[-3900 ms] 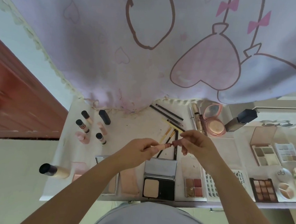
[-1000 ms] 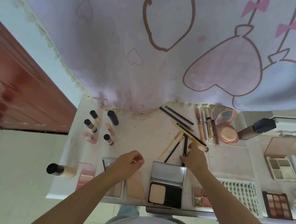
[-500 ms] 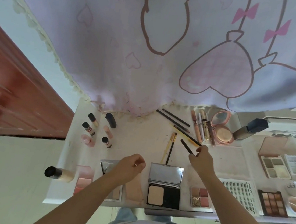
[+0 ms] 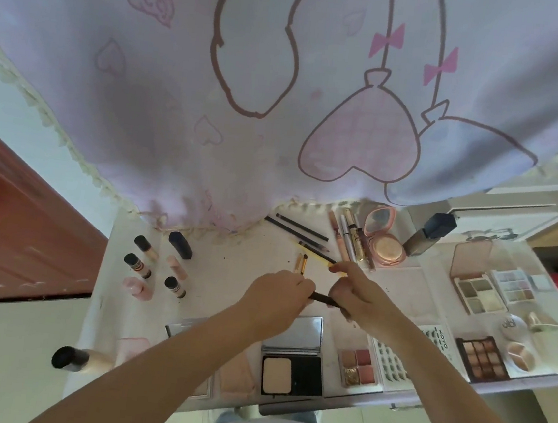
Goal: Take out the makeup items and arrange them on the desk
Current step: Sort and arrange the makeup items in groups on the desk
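Over the middle of the white desk (image 4: 239, 276) both hands hold one thin black pencil (image 4: 322, 298). My left hand (image 4: 275, 297) pinches its left end. My right hand (image 4: 358, 299) grips the rest, fingers curled round it. Behind the hands lie two gold brushes (image 4: 300, 262) and several dark pencils (image 4: 303, 227). An open black powder compact (image 4: 293, 361) sits at the front edge just below my left hand.
Small bottles and lipsticks (image 4: 158, 264) stand at the left. A foundation bottle (image 4: 74, 358) lies at the front left corner. Tubes (image 4: 347, 239), a pink compact (image 4: 382, 243), eyeshadow palettes (image 4: 479, 294) and a lash tray (image 4: 392, 364) fill the right. A curtain (image 4: 283, 91) hangs behind.
My right hand lifted a black pencil from the desk and brought it toward me. My left hand came across and took hold of its left end.
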{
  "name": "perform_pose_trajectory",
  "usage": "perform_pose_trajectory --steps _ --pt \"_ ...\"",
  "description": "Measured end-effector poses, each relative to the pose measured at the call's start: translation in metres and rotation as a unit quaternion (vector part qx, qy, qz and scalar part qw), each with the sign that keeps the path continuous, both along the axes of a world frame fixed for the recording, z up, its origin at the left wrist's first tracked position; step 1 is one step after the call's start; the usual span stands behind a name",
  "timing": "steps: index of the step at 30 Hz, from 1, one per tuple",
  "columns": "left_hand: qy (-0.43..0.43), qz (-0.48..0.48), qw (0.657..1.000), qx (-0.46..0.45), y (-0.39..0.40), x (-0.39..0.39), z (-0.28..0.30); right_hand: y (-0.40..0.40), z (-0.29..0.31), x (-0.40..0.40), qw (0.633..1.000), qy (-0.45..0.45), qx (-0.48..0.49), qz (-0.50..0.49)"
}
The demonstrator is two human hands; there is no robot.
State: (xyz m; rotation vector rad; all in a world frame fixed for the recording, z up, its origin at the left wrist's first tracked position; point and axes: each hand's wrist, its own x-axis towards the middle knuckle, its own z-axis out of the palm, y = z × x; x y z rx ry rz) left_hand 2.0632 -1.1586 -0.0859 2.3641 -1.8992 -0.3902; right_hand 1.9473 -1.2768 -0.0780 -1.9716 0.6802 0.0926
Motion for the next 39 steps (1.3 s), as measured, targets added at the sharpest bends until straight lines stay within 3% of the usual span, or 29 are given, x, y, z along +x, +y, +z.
perform_pose_trajectory --steps 2,4,8,12,17,22,26,32,39 --pt "0.012 -0.001 0.999 0.035 0.003 0.002 0.003 -0.004 0.001 0.002 0.994 -0.029 -0.010 -0.103" --pt "0.037 0.003 0.998 0.056 0.003 0.001 0.006 -0.006 0.001 0.005 0.984 -0.027 -0.086 -0.154" --pt "0.121 0.038 0.991 0.048 0.000 -0.008 0.016 0.006 -0.002 0.015 0.959 0.046 -0.263 -0.093" --pt "0.246 0.086 0.964 0.048 0.000 -0.005 0.022 0.007 -0.002 0.022 0.939 0.046 -0.337 -0.051" --pt "0.276 0.101 0.955 0.040 0.010 0.006 0.020 0.002 0.003 0.023 0.959 -0.015 -0.283 0.010" --pt "0.248 0.071 0.965 0.052 0.014 0.021 0.020 -0.002 -0.003 0.021 0.928 0.021 -0.350 0.129" --pt "0.216 0.038 0.972 0.078 0.016 0.025 0.015 -0.009 -0.009 0.025 0.933 0.037 -0.326 0.146" --pt "0.140 0.106 0.980 0.092 0.042 0.068 0.003 -0.046 -0.012 0.002 0.944 0.094 -0.313 0.051" --pt "0.254 0.093 0.963 -0.007 0.027 0.044 -0.006 -0.019 -0.018 0.012 0.963 0.074 -0.237 0.105"
